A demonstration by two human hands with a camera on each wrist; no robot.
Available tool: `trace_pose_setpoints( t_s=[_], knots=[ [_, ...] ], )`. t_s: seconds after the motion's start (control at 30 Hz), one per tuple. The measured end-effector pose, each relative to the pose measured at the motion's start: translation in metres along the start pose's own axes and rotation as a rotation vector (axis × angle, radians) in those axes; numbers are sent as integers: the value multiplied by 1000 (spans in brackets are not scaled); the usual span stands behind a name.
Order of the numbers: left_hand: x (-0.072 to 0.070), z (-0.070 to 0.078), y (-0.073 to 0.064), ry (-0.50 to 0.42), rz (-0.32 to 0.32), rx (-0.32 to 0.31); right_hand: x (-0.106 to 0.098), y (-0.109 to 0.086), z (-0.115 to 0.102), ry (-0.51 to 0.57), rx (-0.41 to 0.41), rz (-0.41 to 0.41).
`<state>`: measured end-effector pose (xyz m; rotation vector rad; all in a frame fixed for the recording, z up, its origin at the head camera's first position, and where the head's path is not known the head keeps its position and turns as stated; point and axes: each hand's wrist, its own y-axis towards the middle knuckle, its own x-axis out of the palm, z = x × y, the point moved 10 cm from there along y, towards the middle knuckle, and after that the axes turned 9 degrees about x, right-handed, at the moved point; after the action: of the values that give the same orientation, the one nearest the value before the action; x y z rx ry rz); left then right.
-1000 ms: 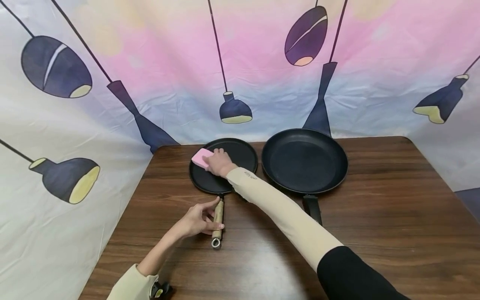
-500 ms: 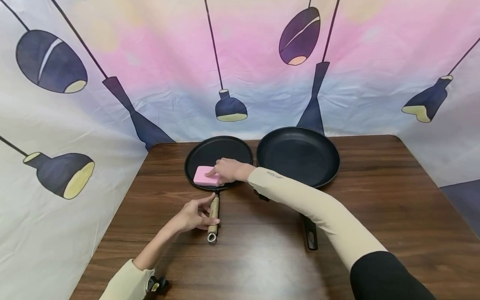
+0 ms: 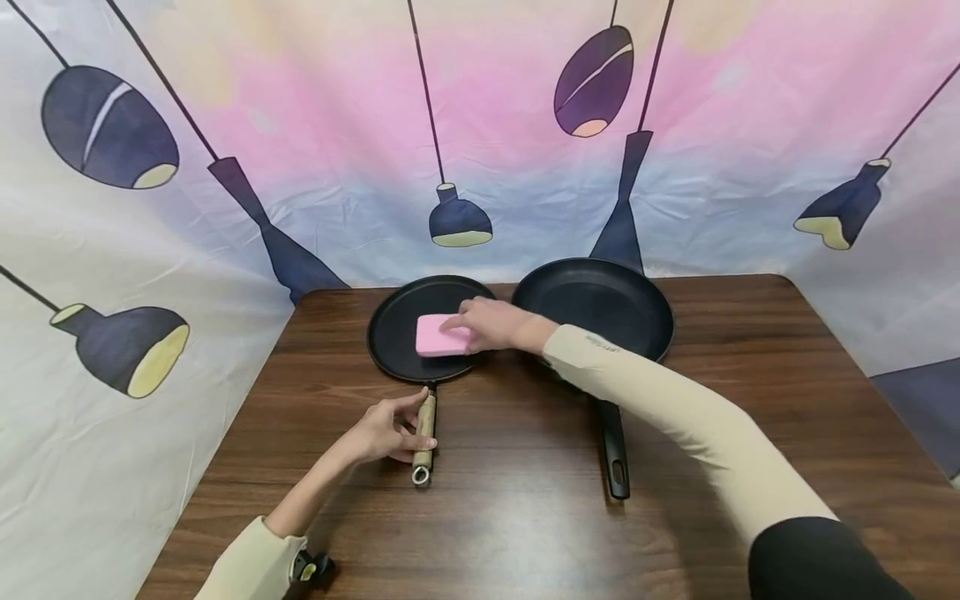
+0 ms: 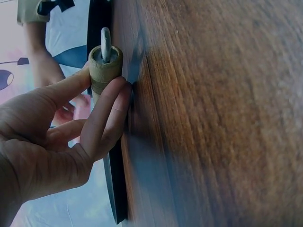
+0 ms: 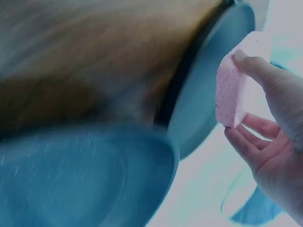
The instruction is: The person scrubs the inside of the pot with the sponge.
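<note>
Shifted since the earlier head frame: the pink sponge [image 3: 433,338], from the near edge of the flat pan [image 3: 396,333] to the middle and right of its face, together with the right hand [image 3: 492,323]. Head view: the right hand grips the sponge from its right end, while the left hand [image 3: 384,432] pinches the pan's wooden handle [image 3: 426,415]; a larger pan [image 3: 588,296] sits just beside on the tabletop [image 3: 495,517], its black handle [image 3: 616,458] directed toward the person. Left wrist view: the fingers [image 4: 100,123] bear on the wooden handle from two sides, close to the end with the metal ring [image 4: 105,41]; rounded wood would probably roll under a loose hold, so opposed contact suits it. Right wrist view: fingers pinch the sponge from opposite sides (whether its underside meets the pan cannot be told from this angle). Porous and thick, the sponge should prove light, soft and hard to damage, and is best taken by its edges, leaving the lower face free. The pan, presumably stiff, smooth and heavier, is best steadied by its handle.
</note>
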<state>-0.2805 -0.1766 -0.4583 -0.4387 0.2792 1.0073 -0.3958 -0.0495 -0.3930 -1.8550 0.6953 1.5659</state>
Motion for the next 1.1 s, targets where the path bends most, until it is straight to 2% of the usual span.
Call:
trace_pose_setpoints(
  t_s=[0.13, 0.23, 0.43, 0.57, 0.67, 0.73, 0.83, 0.9, 0.97, 1.1],
  knots=[
    [0, -1, -1, 10, -3, -8, -25, -22, 37, 26, 56, 116],
    [0, -3, -2, 21, -4, -18, -37, -38, 70, 35, 135, 175],
    [-4, -4, -5, 65, 10, -23, -49, -67, 125, 37, 279, 202],
    [-8, 2, -4, 151, -4, 29, -41, -83, 156, 46, 358, 201],
    [-12, 11, 0, 237, -5, 83, -29, -94, 176, 57, 412, 174],
    [-17, 21, 3, 316, 25, 121, -21, -99, 185, 70, 440, 145],
    [-25, 40, 7, 441, 135, 184, -10, -106, 196, 97, 475, 102],
    [-23, 55, 10, 493, 188, 242, -5, -110, 202, 110, 496, 77],
    [-15, 69, 14, 483, 198, 295, 0, -112, 206, 122, 510, 57],
    [10, 87, 25, 373, 108, 356, 11, -112, 207, 133, 496, 10]
  ],
)
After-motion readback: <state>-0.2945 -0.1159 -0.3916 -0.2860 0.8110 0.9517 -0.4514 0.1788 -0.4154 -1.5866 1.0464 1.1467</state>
